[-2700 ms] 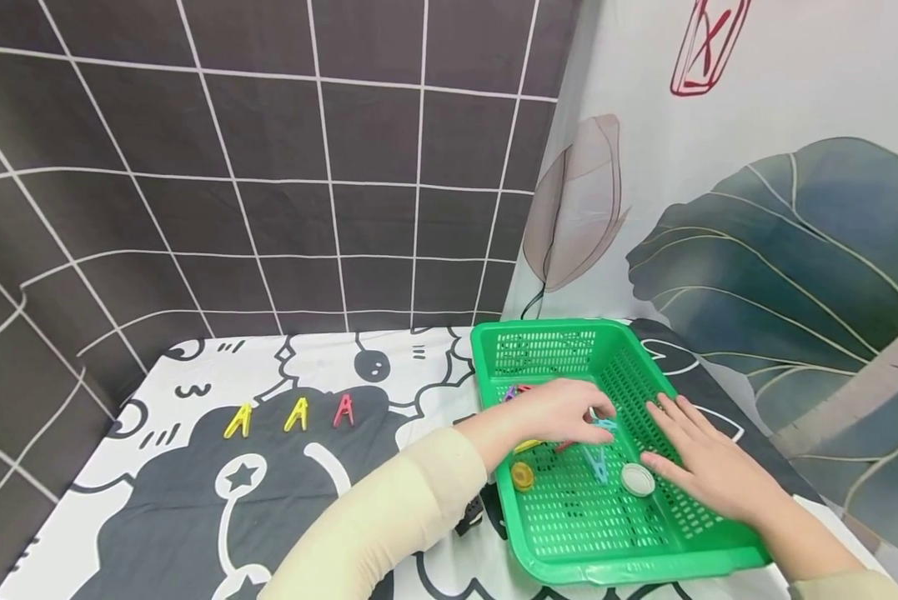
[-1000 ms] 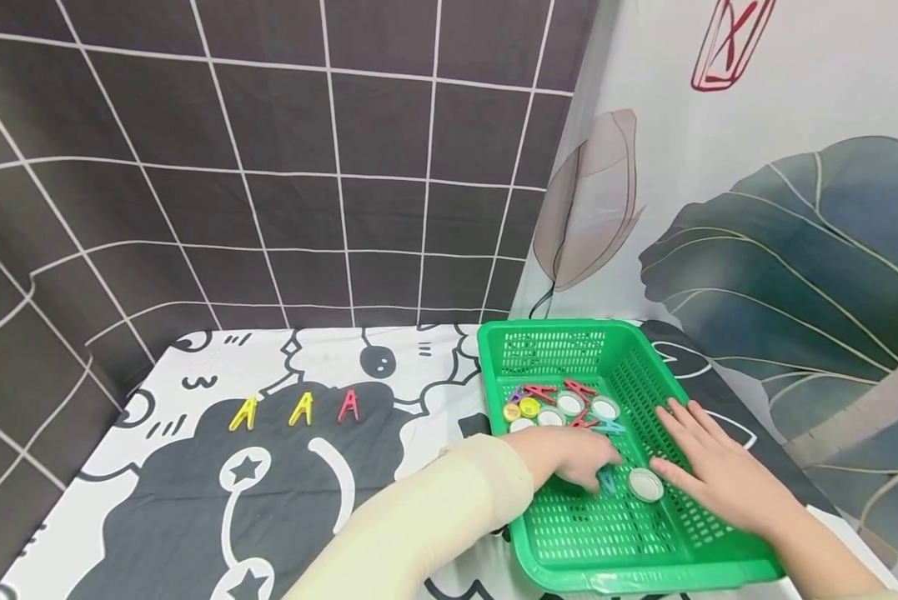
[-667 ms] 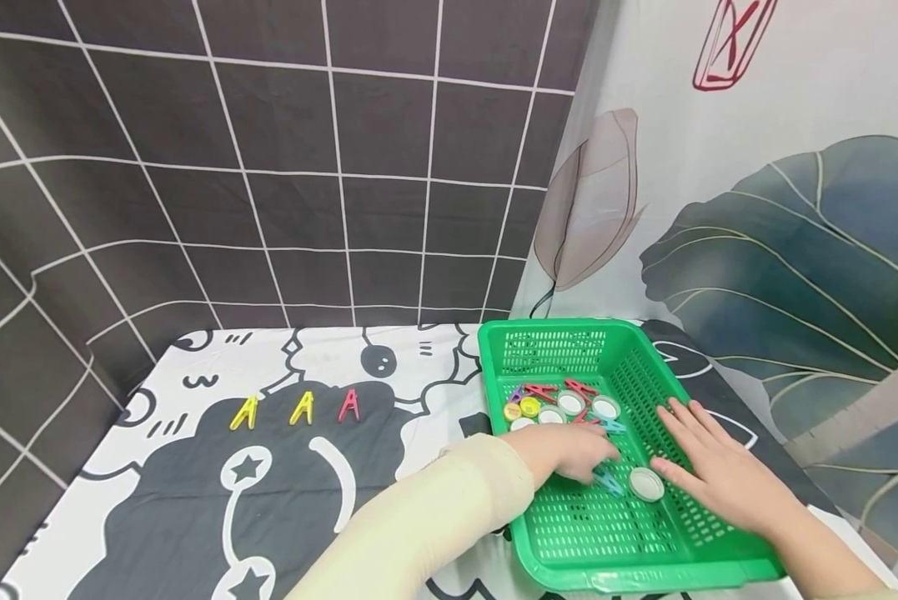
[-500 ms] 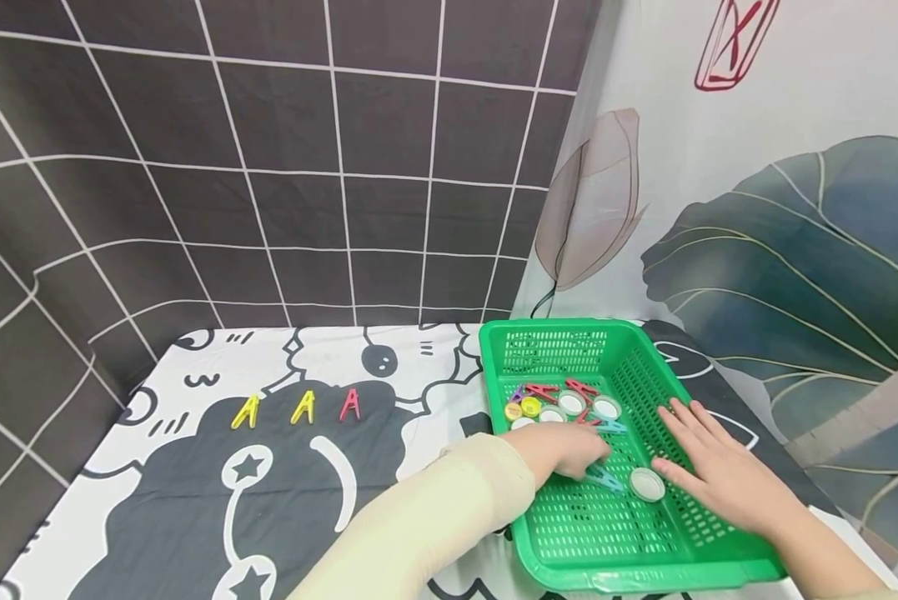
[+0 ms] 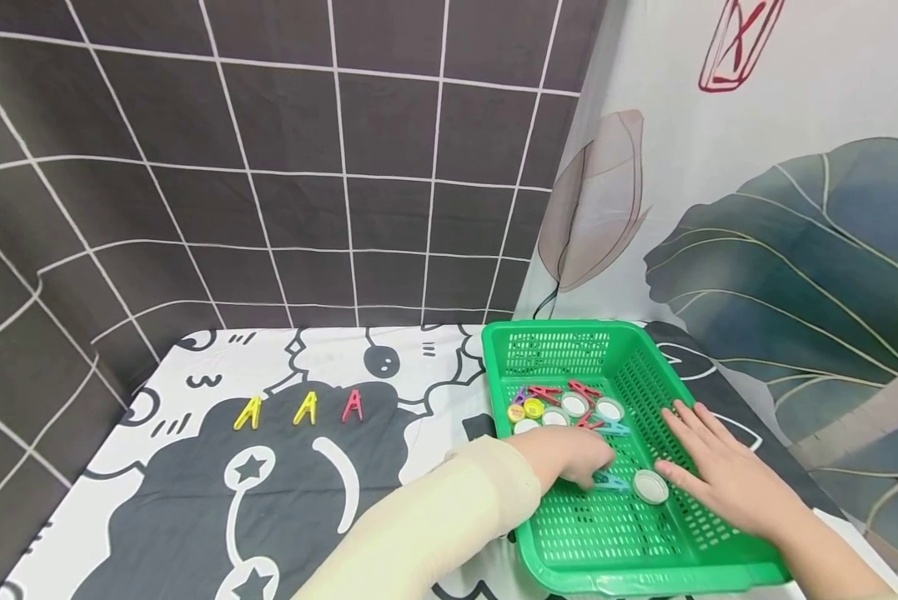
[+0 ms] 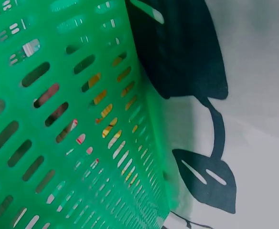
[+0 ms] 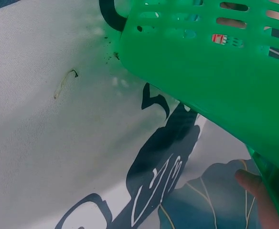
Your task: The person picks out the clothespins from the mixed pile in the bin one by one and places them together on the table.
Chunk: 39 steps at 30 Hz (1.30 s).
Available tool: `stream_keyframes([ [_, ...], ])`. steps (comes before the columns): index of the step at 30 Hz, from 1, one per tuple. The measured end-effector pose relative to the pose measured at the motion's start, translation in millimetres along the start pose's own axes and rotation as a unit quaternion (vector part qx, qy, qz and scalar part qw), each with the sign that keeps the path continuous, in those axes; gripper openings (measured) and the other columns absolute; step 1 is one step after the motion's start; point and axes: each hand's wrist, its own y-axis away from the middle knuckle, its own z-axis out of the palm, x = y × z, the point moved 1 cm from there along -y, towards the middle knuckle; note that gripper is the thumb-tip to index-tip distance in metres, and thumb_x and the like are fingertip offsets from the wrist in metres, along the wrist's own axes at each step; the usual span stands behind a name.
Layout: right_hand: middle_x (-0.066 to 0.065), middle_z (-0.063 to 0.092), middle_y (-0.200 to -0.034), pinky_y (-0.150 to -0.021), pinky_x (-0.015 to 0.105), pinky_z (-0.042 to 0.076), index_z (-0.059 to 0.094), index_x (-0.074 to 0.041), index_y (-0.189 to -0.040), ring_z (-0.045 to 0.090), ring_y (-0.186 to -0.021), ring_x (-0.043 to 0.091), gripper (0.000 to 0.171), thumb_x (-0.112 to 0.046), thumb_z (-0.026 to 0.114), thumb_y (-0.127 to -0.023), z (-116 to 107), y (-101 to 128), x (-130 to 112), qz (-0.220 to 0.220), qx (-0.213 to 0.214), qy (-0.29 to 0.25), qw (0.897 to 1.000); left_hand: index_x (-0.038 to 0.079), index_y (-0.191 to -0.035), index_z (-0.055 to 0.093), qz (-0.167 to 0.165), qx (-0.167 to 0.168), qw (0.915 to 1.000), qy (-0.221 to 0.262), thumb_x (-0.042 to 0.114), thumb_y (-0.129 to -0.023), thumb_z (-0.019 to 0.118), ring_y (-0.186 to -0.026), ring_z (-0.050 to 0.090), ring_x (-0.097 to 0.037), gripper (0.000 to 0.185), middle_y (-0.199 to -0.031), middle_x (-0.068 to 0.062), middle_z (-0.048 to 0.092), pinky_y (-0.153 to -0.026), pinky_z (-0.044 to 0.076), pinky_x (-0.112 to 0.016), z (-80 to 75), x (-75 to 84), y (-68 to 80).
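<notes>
My left hand (image 5: 579, 454) reaches down into the green plastic basket (image 5: 606, 579), fingers curled over one end of a light-blue clothespin (image 5: 614, 482). That clothespin lies almost level, its legs pointing right; its other end is hidden under the fingers. Just right of it is a round whitish lid (image 5: 650, 487). My right hand (image 5: 734, 471) lies with straight fingers along the basket's right rim and holds nothing. Behind the left hand sit a second blue clothespin (image 5: 614, 428), several red clothespins (image 5: 584, 388), white caps (image 5: 574, 405) and yellow caps (image 5: 534, 407). The left wrist view shows the basket's slotted wall (image 6: 58, 119).
On the patterned cloth (image 5: 433, 358) to the left, two yellow clothespins (image 5: 306, 407) and a red clothespin (image 5: 353, 405) stand in a row. A dark tiled curtain (image 5: 283, 208) hangs behind, with a leaf-printed curtain (image 5: 809, 250) at the right.
My left hand has gone lower into the basket, and the blue clothespin at its fingers has turned from steep to nearly level. The right hand stays on the rim.
</notes>
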Motion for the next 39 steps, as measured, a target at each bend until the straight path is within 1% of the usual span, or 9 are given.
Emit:
stream_keyframes([
  [8, 0.026, 0.027, -0.146, -0.105, 0.023, -0.015, 0.029, 0.0, -0.145, -0.007, -0.141, 0.024, 0.069, -0.038, 0.055, -0.093, 0, 0, 0, -0.003, 0.002, 0.005, 1.0, 0.022, -0.107, 0.059, 0.005, 0.021, 0.9994, 0.027, 0.029, -0.085, 0.068, -0.088, 0.052, 0.0, 0.024, -0.096, 0.014, 0.057, -0.079, 0.04, -0.014, -1.7, 0.4, -3.0],
  [13, 0.027, 0.026, -0.147, -0.11, 0.035, -0.01, 0.028, 0.0, -0.145, -0.007, -0.141, 0.025, 0.069, -0.038, 0.055, -0.093, 1, 2, 1, 0.004, -0.006, -0.001, 1.0, 0.023, -0.109, 0.059, 0.009, 0.032, 0.9984, 0.045, 0.03, -0.084, 0.068, -0.089, 0.052, 0.001, 0.027, -0.098, 0.014, 0.057, -0.078, 0.039, -0.013, -4.5, 1.5, -4.2],
  [18, 0.027, 0.026, -0.146, -0.11, 0.036, -0.01, 0.028, 0.001, -0.145, -0.007, -0.141, 0.025, 0.069, -0.037, 0.055, -0.093, 1, 3, 0, 0.006, -0.007, -0.002, 1.0, 0.023, -0.107, 0.06, 0.014, 0.044, 0.9973, 0.057, 0.031, -0.084, 0.068, -0.089, 0.051, 0.001, 0.026, -0.097, 0.015, 0.057, -0.077, 0.039, -0.013, -5.0, 0.4, -4.2],
  [21, 0.027, 0.026, -0.146, -0.111, 0.043, -0.004, 0.029, 0.001, -0.145, -0.006, -0.141, 0.026, 0.069, -0.037, 0.055, -0.093, 1, 2, 0, 0.01, -0.008, -0.004, 1.0, 0.024, -0.109, 0.06, 0.015, 0.052, 0.9963, 0.066, 0.032, -0.084, 0.068, -0.09, 0.051, 0.001, 0.027, -0.099, 0.015, 0.057, -0.077, 0.039, -0.013, -6.2, -0.9, -2.9],
  [24, 0.027, 0.025, -0.147, -0.109, 0.056, 0.007, 0.028, 0.0, -0.145, -0.005, -0.141, 0.028, 0.069, -0.037, 0.055, -0.093, 0, 0, -2, 0.015, -0.015, -0.011, 1.0, 0.024, -0.109, 0.06, 0.021, 0.064, 0.9953, 0.07, 0.032, -0.084, 0.068, -0.089, 0.051, 0.002, 0.027, -0.1, 0.016, 0.057, -0.077, 0.039, -0.013, -9.1, -2.7, 1.4],
  [26, 0.027, 0.025, -0.147, -0.105, 0.06, 0.013, 0.028, 0.0, -0.145, -0.004, -0.141, 0.029, 0.069, -0.038, 0.054, -0.094, 1, 0, -3, 0.017, -0.019, -0.016, 1.0, 0.023, -0.108, 0.06, 0.031, 0.073, 0.9942, 0.072, 0.031, -0.084, 0.068, -0.088, 0.051, 0.002, 0.027, -0.099, 0.016, 0.057, -0.077, 0.039, -0.012, -11.7, -2.7, 4.8],
  [34, 0.025, 0.025, -0.148, -0.104, 0.061, 0.016, 0.029, 0.0, -0.145, -0.005, -0.142, 0.028, 0.068, -0.04, 0.052, -0.094, -2, 1, -4, 0.015, -0.022, -0.01, 1.0, 0.02, -0.104, 0.061, 0.072, 0.125, 0.9859, 0.086, 0.029, -0.085, 0.068, -0.08, 0.046, 0.001, 0.022, -0.091, 0.013, 0.051, -0.068, 0.038, -0.012, -35.2, -8.1, 23.8],
  [37, 0.025, 0.023, -0.148, -0.102, 0.063, 0.019, 0.028, 0.0, -0.145, -0.005, -0.142, 0.028, 0.069, -0.041, 0.052, -0.094, -3, 1, -3, 0.019, -0.027, -0.012, 0.999, 0.02, -0.101, 0.059, 0.075, 0.136, 0.9797, 0.127, 0.027, -0.086, 0.066, -0.067, 0.049, -0.001, 0.018, -0.089, 0.011, 0.05, -0.058, 0.041, -0.014, -41.0, -10.6, 31.3],
  [39, 0.025, 0.023, -0.149, -0.102, 0.063, 0.019, 0.028, 0.0, -0.145, -0.005, -0.141, 0.028, 0.07, -0.041, 0.052, -0.094, -4, 1, -2, 0.02, -0.029, -0.011, 0.999, 0.019, -0.102, 0.059, 0.079, 0.15, 0.9739, 0.151, 0.027, -0.086, 0.067, -0.062, 0.05, -0.001, 0.019, -0.089, 0.01, 0.05, -0.057, 0.041, -0.013, -43.9, -13.6, 34.1],
])
